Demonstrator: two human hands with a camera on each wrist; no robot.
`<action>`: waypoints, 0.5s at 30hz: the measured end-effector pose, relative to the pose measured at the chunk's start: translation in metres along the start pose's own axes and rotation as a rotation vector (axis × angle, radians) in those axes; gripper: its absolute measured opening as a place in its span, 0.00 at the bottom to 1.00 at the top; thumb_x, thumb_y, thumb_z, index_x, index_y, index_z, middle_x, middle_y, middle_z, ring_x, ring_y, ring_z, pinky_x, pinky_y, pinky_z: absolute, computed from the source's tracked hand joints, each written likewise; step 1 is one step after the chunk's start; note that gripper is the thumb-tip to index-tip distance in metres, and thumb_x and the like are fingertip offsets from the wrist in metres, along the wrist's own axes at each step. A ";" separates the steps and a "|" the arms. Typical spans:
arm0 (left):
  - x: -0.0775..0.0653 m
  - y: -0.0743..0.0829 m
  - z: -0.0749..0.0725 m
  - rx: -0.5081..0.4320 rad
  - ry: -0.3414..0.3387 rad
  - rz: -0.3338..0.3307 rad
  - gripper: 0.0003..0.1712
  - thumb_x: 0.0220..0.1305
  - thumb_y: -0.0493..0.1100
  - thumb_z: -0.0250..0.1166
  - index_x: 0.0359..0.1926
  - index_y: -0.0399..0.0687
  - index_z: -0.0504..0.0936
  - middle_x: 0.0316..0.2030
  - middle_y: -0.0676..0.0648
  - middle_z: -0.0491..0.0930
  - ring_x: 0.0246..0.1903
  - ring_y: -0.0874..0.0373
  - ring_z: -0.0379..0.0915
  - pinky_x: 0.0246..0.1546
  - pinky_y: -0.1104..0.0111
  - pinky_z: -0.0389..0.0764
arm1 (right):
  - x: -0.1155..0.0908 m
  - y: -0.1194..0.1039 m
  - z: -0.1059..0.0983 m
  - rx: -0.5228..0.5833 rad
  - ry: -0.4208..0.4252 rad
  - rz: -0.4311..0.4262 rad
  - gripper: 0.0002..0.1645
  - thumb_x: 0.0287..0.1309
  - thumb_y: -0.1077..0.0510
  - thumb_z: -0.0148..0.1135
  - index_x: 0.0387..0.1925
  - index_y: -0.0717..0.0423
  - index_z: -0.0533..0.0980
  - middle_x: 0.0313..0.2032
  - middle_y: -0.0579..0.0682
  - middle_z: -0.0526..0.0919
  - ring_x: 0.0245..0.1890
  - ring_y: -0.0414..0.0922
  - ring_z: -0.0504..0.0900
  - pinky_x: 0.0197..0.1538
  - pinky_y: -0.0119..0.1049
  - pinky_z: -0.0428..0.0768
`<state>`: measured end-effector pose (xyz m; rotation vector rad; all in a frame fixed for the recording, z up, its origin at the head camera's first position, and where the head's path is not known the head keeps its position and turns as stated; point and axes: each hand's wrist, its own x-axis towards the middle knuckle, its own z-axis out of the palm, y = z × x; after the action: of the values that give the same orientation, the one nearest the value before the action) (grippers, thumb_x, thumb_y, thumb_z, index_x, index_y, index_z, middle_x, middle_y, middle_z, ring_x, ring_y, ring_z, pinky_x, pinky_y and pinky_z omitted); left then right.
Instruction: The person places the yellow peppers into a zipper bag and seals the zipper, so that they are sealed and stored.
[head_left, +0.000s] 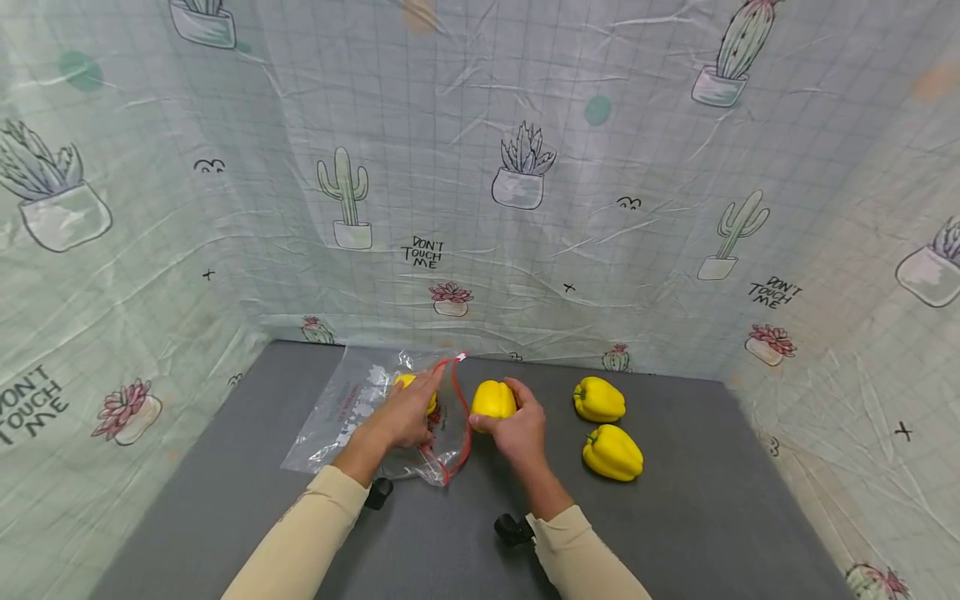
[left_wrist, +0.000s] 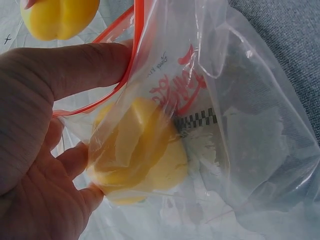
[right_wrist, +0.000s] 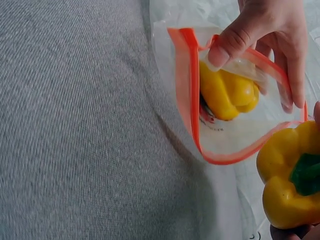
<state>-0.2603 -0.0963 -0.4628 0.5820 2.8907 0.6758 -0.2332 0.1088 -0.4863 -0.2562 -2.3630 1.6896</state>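
A clear zip bag (head_left: 324,433) with a red-orange zip edge lies on the dark grey table, its mouth toward the right. My left hand (head_left: 405,417) holds the rim of that mouth, and the right wrist view shows the mouth gaping. Inside the bag is a yellow bell pepper (left_wrist: 145,150), seen through the plastic. Just right of the mouth, my right hand (head_left: 527,429) grips another yellow bell pepper (head_left: 492,400). Its green stem (right_wrist: 307,175) faces the right wrist camera.
Two more yellow bell peppers, a far one (head_left: 599,399) and a nearer one (head_left: 612,452), lie on the table (head_left: 697,500) right of my right hand. A cactus-print sheet (head_left: 465,208) hangs behind the table and along both sides.
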 end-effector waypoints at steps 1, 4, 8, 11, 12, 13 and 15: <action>0.000 0.000 0.000 0.000 0.000 0.000 0.71 0.48 0.35 0.83 0.84 0.45 0.45 0.81 0.41 0.58 0.82 0.43 0.50 0.80 0.36 0.48 | -0.001 -0.001 0.001 0.009 -0.003 0.001 0.50 0.39 0.59 0.87 0.67 0.52 0.76 0.65 0.57 0.81 0.55 0.57 0.79 0.60 0.57 0.81; 0.000 0.000 0.001 0.002 -0.001 -0.001 0.71 0.48 0.35 0.82 0.84 0.45 0.45 0.81 0.41 0.58 0.82 0.42 0.50 0.80 0.36 0.48 | -0.002 -0.002 0.004 0.025 -0.015 0.004 0.50 0.39 0.59 0.87 0.67 0.52 0.75 0.65 0.57 0.81 0.55 0.57 0.79 0.60 0.56 0.81; 0.000 0.000 0.001 0.005 0.006 0.001 0.72 0.47 0.35 0.83 0.84 0.46 0.45 0.81 0.40 0.59 0.81 0.43 0.52 0.80 0.36 0.47 | -0.005 -0.004 0.007 0.034 -0.033 -0.008 0.50 0.38 0.60 0.87 0.67 0.52 0.75 0.65 0.57 0.81 0.55 0.57 0.78 0.59 0.57 0.81; -0.001 0.000 0.002 0.002 0.005 0.002 0.73 0.47 0.35 0.84 0.85 0.46 0.44 0.80 0.40 0.59 0.81 0.43 0.53 0.80 0.36 0.46 | -0.009 -0.005 0.010 0.034 -0.044 -0.020 0.50 0.38 0.60 0.88 0.67 0.53 0.75 0.64 0.57 0.81 0.55 0.57 0.79 0.58 0.57 0.81; -0.001 0.000 0.003 0.000 0.004 0.001 0.73 0.47 0.36 0.84 0.85 0.46 0.44 0.80 0.40 0.59 0.81 0.42 0.53 0.80 0.36 0.46 | -0.010 -0.005 0.011 0.035 -0.049 -0.023 0.50 0.38 0.60 0.88 0.67 0.53 0.75 0.64 0.57 0.81 0.55 0.56 0.79 0.58 0.56 0.81; -0.001 0.000 0.003 0.004 0.002 0.002 0.73 0.47 0.36 0.84 0.85 0.47 0.44 0.80 0.40 0.59 0.81 0.43 0.53 0.80 0.36 0.46 | -0.011 -0.006 0.012 0.041 -0.052 -0.026 0.50 0.38 0.61 0.88 0.66 0.53 0.75 0.64 0.57 0.81 0.55 0.56 0.79 0.59 0.56 0.81; -0.001 0.000 0.003 0.006 0.004 0.002 0.73 0.47 0.36 0.84 0.85 0.47 0.44 0.81 0.41 0.58 0.81 0.43 0.52 0.81 0.37 0.45 | -0.013 -0.006 0.013 0.048 -0.061 -0.043 0.50 0.38 0.61 0.88 0.66 0.53 0.75 0.64 0.57 0.82 0.55 0.56 0.79 0.58 0.56 0.81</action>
<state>-0.2593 -0.0956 -0.4654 0.5854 2.8972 0.6691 -0.2250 0.0915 -0.4856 -0.1466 -2.3489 1.7559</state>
